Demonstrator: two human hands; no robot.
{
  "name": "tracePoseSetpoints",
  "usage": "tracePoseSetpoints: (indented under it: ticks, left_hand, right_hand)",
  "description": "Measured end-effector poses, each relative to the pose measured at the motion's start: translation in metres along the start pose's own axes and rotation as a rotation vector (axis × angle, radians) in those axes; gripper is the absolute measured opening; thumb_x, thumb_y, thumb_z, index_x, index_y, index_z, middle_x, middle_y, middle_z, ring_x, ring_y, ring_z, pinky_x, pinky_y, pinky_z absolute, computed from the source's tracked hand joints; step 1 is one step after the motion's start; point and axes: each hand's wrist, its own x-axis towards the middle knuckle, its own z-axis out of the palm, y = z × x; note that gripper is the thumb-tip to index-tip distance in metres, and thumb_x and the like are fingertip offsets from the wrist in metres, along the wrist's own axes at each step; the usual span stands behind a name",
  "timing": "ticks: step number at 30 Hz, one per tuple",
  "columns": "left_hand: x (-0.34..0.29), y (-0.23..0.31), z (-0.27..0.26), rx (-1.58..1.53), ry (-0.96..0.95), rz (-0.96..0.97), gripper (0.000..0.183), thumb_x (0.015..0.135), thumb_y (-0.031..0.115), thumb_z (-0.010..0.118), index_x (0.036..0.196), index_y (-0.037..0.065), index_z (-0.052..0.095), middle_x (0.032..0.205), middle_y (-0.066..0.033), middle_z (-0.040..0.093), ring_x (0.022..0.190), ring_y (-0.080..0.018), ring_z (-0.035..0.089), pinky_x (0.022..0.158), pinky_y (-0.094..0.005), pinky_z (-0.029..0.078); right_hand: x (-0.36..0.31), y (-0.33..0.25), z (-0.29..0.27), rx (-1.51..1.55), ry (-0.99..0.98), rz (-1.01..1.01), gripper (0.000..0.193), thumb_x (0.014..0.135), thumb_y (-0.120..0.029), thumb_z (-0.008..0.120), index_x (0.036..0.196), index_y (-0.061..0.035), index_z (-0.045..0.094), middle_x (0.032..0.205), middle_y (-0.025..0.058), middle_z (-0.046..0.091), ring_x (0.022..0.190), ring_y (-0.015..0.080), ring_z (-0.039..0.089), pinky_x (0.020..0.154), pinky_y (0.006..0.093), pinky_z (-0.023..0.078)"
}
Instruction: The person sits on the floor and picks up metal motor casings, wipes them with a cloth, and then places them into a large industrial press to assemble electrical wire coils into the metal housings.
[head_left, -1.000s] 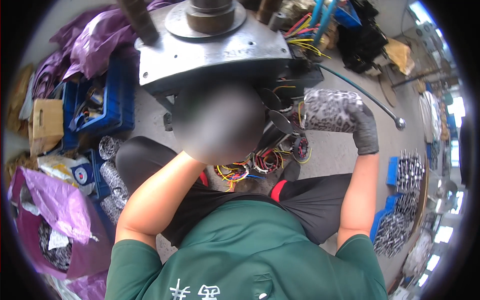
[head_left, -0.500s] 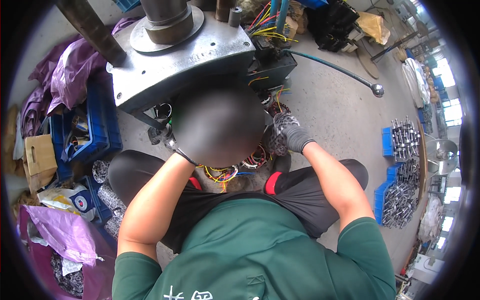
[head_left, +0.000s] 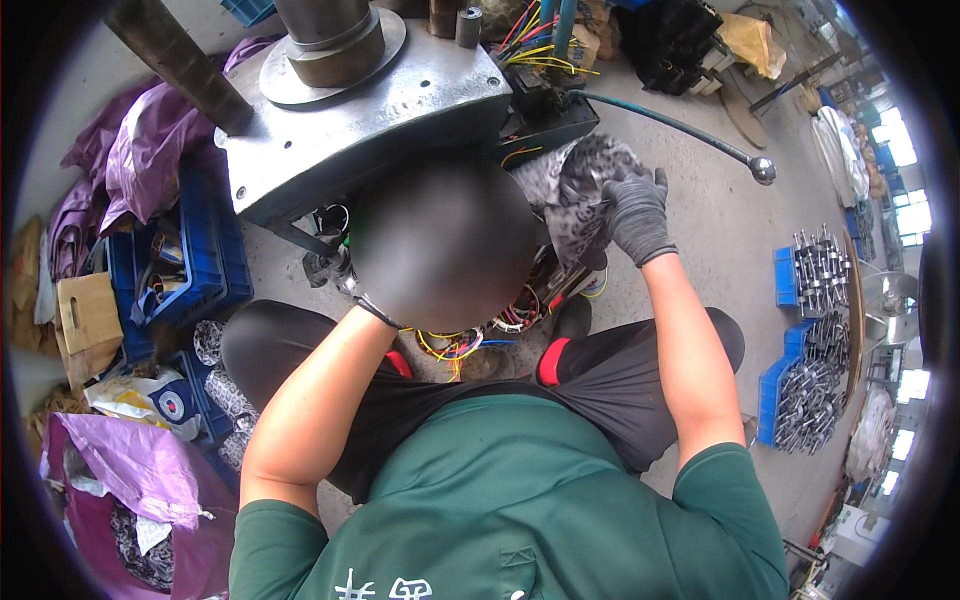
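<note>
My right hand (head_left: 640,215), in a dark grey glove, is closed on the right edge of a mottled grey-and-black cloth (head_left: 577,205). The cloth is bunched, hanging and partly smeared by motion. My left hand (head_left: 350,283) is mostly hidden by a dark round blur; only a bit by the wrist shows, beside the press frame, and its fingers cannot be made out. Below the blur, between my feet, lie wound coils with yellow, red and blue wires (head_left: 450,350). The blur also hides whatever lies between my hands.
A heavy metal press (head_left: 370,110) stands ahead, with a ball-ended lever (head_left: 762,171) reaching right. At left are blue crates (head_left: 205,290), a cardboard piece (head_left: 88,325) and a purple bag (head_left: 120,460). Blue bins (head_left: 775,400) of metal shafts stand at right.
My right hand has moved up and to the right. The mottled cloth, bunched near the coils before, now spreads out from its fingers. My left arm has hardly moved.
</note>
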Motion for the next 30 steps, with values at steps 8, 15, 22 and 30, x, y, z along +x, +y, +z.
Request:
tracePoseSetpoints:
  ticks: [8,15,22,30]
  left_hand:
    - [0.004,0.011,0.019,0.455,-0.284,0.596,0.111,0.054,0.033,0.100,0.145,0.001,0.043,0.151,-0.0163,0.041,0.141,-0.0309,0.042,0.119,-0.0415,0.033]
    - [-0.005,-0.006,0.026,0.238,-0.283,0.181,0.045,0.095,0.018,0.060,0.138,0.008,0.053,0.135,-0.0099,0.060,0.128,-0.0230,0.055,0.116,-0.0381,0.038]
    - [0.012,-0.014,0.021,0.567,0.051,0.501,0.039,0.092,0.019,0.069,0.126,0.002,0.060,0.120,-0.0121,0.066,0.110,-0.0222,0.065,0.093,-0.0342,0.056]
    - [-0.010,0.029,0.008,-0.606,-0.381,-0.265,0.083,0.093,0.046,0.070,0.156,0.006,0.033,0.154,-0.0131,0.045,0.142,-0.0253,0.043,0.118,-0.0406,0.035]
  right_hand:
    - [-0.011,-0.082,-0.076,1.167,0.174,-0.435,0.035,0.068,0.022,0.060,0.094,-0.0011,0.067,0.116,0.0145,0.069,0.111,0.0328,0.065,0.094,0.0368,0.052]
    - [-0.002,-0.117,-0.064,1.488,0.139,-0.168,0.069,0.074,0.000,0.082,0.137,-0.0040,0.054,0.142,0.0132,0.052,0.128,0.0246,0.055,0.110,0.0350,0.045]
    - [-0.008,-0.136,-0.046,2.062,-0.430,0.062,0.090,0.081,-0.022,0.084,0.154,-0.0018,0.035,0.145,0.0113,0.052,0.133,0.0227,0.049,0.112,0.0344,0.040]
    - [0.021,-0.111,-0.053,1.823,0.064,0.073,0.037,0.094,0.006,0.054,0.129,-0.0027,0.056,0.122,0.0092,0.064,0.111,0.0185,0.064,0.098,0.0304,0.054]
